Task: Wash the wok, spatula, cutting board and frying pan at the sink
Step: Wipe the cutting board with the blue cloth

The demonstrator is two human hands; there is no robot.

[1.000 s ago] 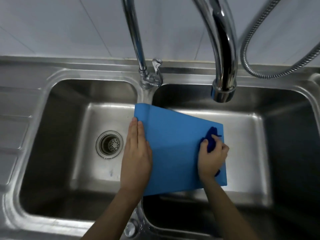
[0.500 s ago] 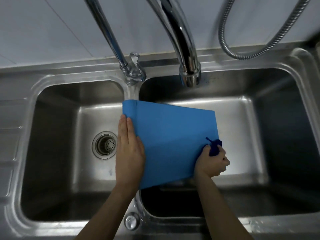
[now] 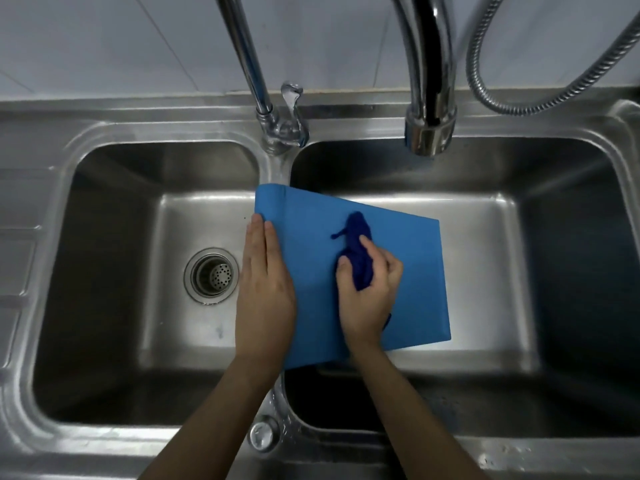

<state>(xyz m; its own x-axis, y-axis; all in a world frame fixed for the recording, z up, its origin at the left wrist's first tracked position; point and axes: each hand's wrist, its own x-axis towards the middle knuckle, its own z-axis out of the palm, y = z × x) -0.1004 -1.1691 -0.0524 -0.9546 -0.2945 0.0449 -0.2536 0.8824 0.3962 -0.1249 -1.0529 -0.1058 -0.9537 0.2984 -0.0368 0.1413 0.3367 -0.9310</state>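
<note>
A blue cutting board (image 3: pixel 408 271) lies tilted over the right basin, its left edge across the divider between the two basins. My left hand (image 3: pixel 265 292) rests flat on the board's left edge with straight fingers, holding it steady. My right hand (image 3: pixel 369 292) grips a dark blue cloth (image 3: pixel 358 237) and presses it onto the middle of the board. Wok, spatula and frying pan are not in view.
The double steel sink (image 3: pixel 162 133) has a drain strainer (image 3: pixel 212 275) in the left basin. A thin tap (image 3: pixel 258 84) stands on the divider; a thick faucet spout (image 3: pixel 429 129) hangs over the right basin, with a metal hose (image 3: pixel 540 105) beside it. Drainboard ridges run along the left.
My right hand has slid the cloth from the board's right edge to its middle. The left hand stays on the left edge. The view has shifted slightly.
</note>
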